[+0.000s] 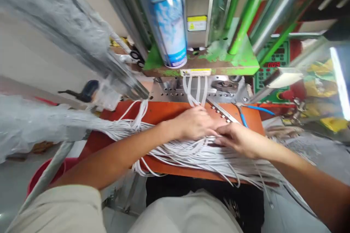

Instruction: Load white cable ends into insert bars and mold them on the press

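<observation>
My left hand (195,123) is closed around white cable (201,145) above a thick bundle lying across the orange-red work board (164,111). My right hand (237,139) meets it from the right, thumb and fingers pinched on a white cable end; the fingertips are partly hidden and blurred. Just beyond my left hand, several white cable loops (197,89) hang from the green press head (202,60). A metal strip with small white pieces (222,111) lies behind my hands. Blue-handled pliers (243,113) rest on the board at the right.
A blue spray can (171,25) stands on the press head. Below it is a drilled metal plate (172,93). A control panel (273,65) with red digits is at the right. Plastic-wrapped cables (49,120) extend left, above a red bucket (64,167).
</observation>
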`<state>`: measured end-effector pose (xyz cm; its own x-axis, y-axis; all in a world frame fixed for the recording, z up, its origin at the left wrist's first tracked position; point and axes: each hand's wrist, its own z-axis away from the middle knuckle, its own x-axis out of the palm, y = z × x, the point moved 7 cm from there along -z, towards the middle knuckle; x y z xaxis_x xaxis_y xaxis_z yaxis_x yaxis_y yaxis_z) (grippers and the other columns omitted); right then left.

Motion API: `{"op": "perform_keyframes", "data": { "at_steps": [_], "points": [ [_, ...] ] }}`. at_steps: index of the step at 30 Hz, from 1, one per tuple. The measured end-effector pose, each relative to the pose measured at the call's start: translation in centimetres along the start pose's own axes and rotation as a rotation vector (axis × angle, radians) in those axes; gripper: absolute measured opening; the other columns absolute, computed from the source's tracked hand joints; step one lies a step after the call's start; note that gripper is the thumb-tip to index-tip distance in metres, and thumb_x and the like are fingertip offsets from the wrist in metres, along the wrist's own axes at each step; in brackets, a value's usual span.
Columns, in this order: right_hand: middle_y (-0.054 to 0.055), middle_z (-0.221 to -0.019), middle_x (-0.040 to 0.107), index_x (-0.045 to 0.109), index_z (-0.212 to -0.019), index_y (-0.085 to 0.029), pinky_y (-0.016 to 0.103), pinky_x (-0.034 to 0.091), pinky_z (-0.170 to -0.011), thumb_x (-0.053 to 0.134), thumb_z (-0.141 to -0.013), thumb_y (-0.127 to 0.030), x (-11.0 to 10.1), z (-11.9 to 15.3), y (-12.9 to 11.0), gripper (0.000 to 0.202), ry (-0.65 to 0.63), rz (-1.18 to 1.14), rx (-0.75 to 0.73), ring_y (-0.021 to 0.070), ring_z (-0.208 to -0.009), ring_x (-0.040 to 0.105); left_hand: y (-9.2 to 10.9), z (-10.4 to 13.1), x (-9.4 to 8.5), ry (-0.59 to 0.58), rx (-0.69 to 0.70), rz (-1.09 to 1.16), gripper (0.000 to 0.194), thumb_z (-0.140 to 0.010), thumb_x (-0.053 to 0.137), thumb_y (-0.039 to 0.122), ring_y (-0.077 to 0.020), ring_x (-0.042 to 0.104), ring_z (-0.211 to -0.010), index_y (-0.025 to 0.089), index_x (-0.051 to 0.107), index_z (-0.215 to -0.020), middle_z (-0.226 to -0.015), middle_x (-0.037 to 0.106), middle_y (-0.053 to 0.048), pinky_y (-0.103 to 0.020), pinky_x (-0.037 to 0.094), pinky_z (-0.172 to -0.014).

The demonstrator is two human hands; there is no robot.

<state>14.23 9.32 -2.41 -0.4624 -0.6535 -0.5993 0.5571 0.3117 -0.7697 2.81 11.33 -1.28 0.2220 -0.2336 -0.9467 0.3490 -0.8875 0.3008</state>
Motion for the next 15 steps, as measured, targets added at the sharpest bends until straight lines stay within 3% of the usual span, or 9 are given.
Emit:
{"op": "perform_keyframes", "data": {
  "at_steps": [2, 4, 6, 8, 11, 15],
  "points": [
    [0.003, -0.080, 0.066, 0.067, -0.088, -0.017, 0.027, 0.043, -0.066, 0.052, -0.099, -0.030, 0.0, 0.1, 0.3, 0.023, -0.043, -0.023, 0.064, 0.0151, -0.071, 0.056, -1.9, 4.3, -0.6, -0.008, -0.100, -0.106, 0.044, -0.107, 0.044, 0.047, -0.0224, 0.066, -0.084, 0.017, 0.073, -0.092, -0.086, 0.074, -0.008, -0.048, 0.041, -0.108],
    [0.001, -0.081, 0.065, 0.064, -0.088, -0.016, 0.025, 0.040, -0.065, 0.055, -0.096, -0.023, -0.3, 0.1, 0.5, 0.013, -0.050, -0.048, 0.104, 0.0135, -0.071, 0.054, -4.4, 9.0, -2.3, 0.055, -0.237, -0.231, 0.042, -0.107, 0.044, 0.043, -0.0224, 0.067, -0.081, 0.018, 0.073, -0.090, -0.082, 0.074, -0.006, -0.050, 0.039, -0.110],
    [0.000, -0.081, 0.064, 0.062, -0.087, -0.017, 0.024, 0.039, -0.065, 0.059, -0.094, -0.020, -0.5, 0.2, 0.8, 0.008, -0.047, -0.074, 0.138, 0.0127, -0.071, 0.054, -6.0, 12.6, -3.7, 0.101, -0.315, -0.301, 0.037, -0.106, 0.045, 0.040, -0.0253, 0.070, -0.092, 0.019, 0.073, -0.095, -0.093, 0.076, -0.007, -0.054, 0.033, -0.116],
    [0.000, -0.081, 0.063, 0.061, -0.087, -0.017, 0.024, 0.039, -0.064, 0.061, -0.094, -0.023, -0.7, 0.5, 0.6, 0.009, -0.033, -0.092, 0.147, 0.0124, -0.072, 0.053, -5.8, 14.3, -4.5, 0.148, -0.362, -0.316, 0.031, -0.105, 0.046, 0.037, -0.0291, 0.068, -0.113, 0.020, 0.072, -0.106, -0.106, 0.077, -0.008, -0.058, 0.026, -0.121],
    [0.000, -0.078, 0.062, 0.059, -0.084, -0.017, 0.023, 0.039, -0.062, 0.060, -0.096, -0.028, -1.0, 1.0, -1.1, 0.016, 0.044, -0.095, 0.117, 0.0121, -0.070, 0.054, -1.7, 12.9, -5.5, 0.258, -0.373, -0.270, 0.034, -0.105, 0.048, 0.035, -0.0303, 0.061, -0.130, 0.018, 0.064, -0.129, -0.129, 0.071, -0.012, -0.060, 0.022, -0.124],
    [0.002, -0.080, 0.066, 0.059, -0.088, -0.017, 0.024, 0.039, -0.062, 0.047, -0.102, -0.026, -2.0, 2.0, -6.8, 0.020, 0.244, -0.054, 0.023, 0.0113, -0.068, 0.057, 6.4, 7.0, -7.1, 0.408, -0.213, -0.046, 0.066, -0.104, 0.052, 0.043, -0.0312, 0.051, -0.140, 0.016, 0.029, -0.159, -0.152, 0.053, -0.019, -0.054, 0.033, -0.122]
  ]
}}
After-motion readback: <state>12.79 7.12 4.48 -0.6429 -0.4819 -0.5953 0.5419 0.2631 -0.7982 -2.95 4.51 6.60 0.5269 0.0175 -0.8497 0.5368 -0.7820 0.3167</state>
